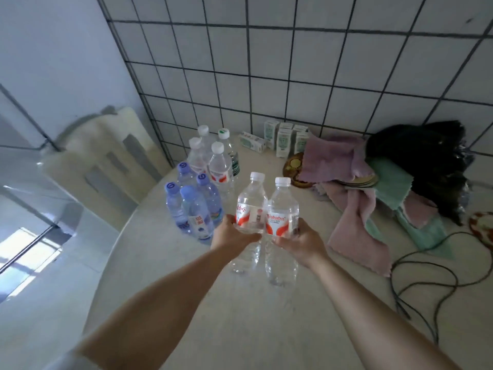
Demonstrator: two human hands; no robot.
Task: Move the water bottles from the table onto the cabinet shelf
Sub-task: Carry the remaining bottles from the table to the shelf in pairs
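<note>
Two clear water bottles with white caps and red-and-white labels stand side by side near the middle of the round pale table [240,329]. My left hand [231,235] grips the left bottle [250,201] at its waist. My right hand [301,243] grips the right bottle [282,206] the same way. Behind them to the left stand several blue-capped bottles [196,209] and several taller white- and green-capped bottles [218,166]. No cabinet shelf is in view.
Pink and green cloths [354,214] and a black garment [421,161] lie at the right. Small cartons [282,140] stand by the tiled wall. A black cable [426,271] loops over the table's right side. A pale chair back [106,161] stands left of the table.
</note>
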